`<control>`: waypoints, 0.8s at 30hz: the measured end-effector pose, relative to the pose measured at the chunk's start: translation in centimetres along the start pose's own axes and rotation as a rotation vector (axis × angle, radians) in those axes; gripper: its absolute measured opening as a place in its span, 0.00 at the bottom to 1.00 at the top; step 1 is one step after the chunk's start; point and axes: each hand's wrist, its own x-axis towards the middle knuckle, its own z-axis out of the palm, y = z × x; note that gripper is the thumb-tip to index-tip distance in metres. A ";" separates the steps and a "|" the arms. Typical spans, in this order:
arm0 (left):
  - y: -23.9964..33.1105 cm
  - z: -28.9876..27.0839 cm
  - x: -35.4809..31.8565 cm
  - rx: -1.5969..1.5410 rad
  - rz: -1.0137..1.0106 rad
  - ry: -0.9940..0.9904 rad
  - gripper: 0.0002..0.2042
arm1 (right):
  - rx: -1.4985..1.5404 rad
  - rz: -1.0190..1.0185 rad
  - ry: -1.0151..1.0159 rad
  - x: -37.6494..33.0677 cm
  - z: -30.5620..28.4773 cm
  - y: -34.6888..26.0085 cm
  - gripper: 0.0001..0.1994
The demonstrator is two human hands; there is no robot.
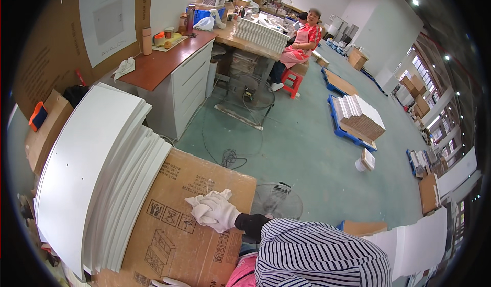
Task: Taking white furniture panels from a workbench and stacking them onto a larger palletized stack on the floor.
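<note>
While the gloved right hand pressed at seven o'clock in the view, its fingers were curled tight around a bunched white cloth, which sat on the brown cardboard box. The gloved left hand peeked in lower down, also near seven o'clock, with just a bit of it showing, so I could not tell if its fingers were apart or together. The job with the cloth looked like it was going on, not over, because the cloth was in the hand. A big pile of white panels stood at eight o'clock, just beside the box, and more white panels on a blue pallet lay near three o'clock. Nothing showed which panels were done, so I could not tell how much was left.
</note>
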 end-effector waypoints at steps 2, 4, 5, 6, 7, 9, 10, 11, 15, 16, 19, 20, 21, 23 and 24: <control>0.1 0.0 0.0 0.001 0.002 0.005 0.22 | 0.031 0.069 -0.044 0.0 0.0 0.0 0.27; 0.0 0.0 0.0 -0.007 0.004 0.014 0.22 | 0.011 0.061 -0.037 0.1 -0.2 -0.3 0.28; -0.1 0.1 0.0 -0.014 0.004 0.024 0.22 | -0.009 0.051 -0.031 0.2 -0.3 -0.4 0.28; 0.0 0.0 0.0 -0.016 0.007 0.024 0.22 | -0.011 0.053 -0.030 0.1 -0.3 -0.3 0.28; 0.1 0.0 -0.1 -0.014 0.010 0.037 0.22 | -0.011 0.056 -0.041 0.0 -0.3 -0.3 0.29; 0.1 -0.1 -0.1 -0.011 0.012 0.049 0.22 | -0.009 0.057 -0.054 0.3 -0.5 -0.5 0.29; 0.0 -0.1 -0.1 -0.004 0.011 0.049 0.22 | -0.005 0.031 -0.001 0.6 -0.8 -0.8 0.25; -0.1 -0.1 -0.1 0.004 0.009 0.049 0.22 | -0.001 0.005 0.052 0.9 -0.9 -1.0 0.21; 0.0 0.0 -0.2 -0.005 0.006 0.048 0.22 | -0.003 0.056 0.031 0.2 -0.2 -0.3 0.23; 0.1 0.0 -0.2 -0.010 0.008 0.038 0.22 | -0.019 0.058 -0.010 -0.1 0.0 0.1 0.27; 0.1 0.0 -0.2 -0.012 0.006 0.018 0.22 | -0.047 0.046 -0.025 -0.3 0.2 0.2 0.29; 0.1 -0.1 -0.2 -0.009 0.004 0.006 0.22 | -0.060 0.034 0.002 -0.3 0.1 0.1 0.28; 0.1 -0.5 -0.1 -0.010 0.003 0.007 0.22 | -0.060 0.032 0.003 0.1 -0.3 -0.2 0.28; 0.3 -1.6 0.2 0.015 -0.018 -0.105 0.22 | 0.018 0.113 -0.114 1.0 -1.2 -0.9 0.23; 0.3 -1.3 0.1 0.009 -0.015 -0.103 0.22 | 0.012 0.114 -0.110 1.1 -1.4 -1.0 0.23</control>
